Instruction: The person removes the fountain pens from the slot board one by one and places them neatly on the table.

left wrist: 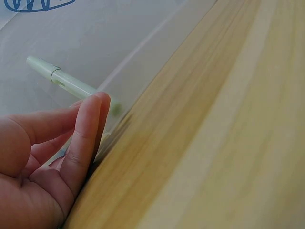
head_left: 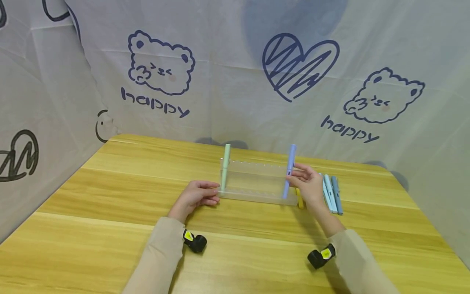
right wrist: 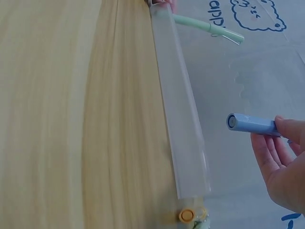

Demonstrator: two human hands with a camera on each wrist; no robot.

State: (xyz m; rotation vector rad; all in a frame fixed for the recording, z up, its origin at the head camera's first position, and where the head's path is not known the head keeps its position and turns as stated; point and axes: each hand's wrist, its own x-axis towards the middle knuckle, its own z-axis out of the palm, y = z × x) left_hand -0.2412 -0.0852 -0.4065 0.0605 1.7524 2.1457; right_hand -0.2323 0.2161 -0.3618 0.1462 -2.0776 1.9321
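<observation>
A clear pen stand [head_left: 257, 198] with a notched top edge stands on the table. At its left end a pale green pen [head_left: 225, 167] leans upright in it. My left hand [head_left: 196, 194] holds that end of the stand between its fingers; in the left wrist view the fingers [left wrist: 83, 143] partly cover the stand's corner. My right hand [head_left: 308, 183] pinches a periwinkle blue pen [head_left: 290, 169] between thumb and fingertips, upright at the stand's right end. In the right wrist view the blue pen's end [right wrist: 248, 124] appears apart from the stand's front ledge [right wrist: 183, 114].
Right of the stand lie several light blue and grey-blue pens [head_left: 332, 194], partly behind my right hand. A yellow pen [head_left: 300, 199] lies by the stand's right end. A printed cloth [head_left: 227, 81] hangs behind the wooden table [head_left: 110, 196].
</observation>
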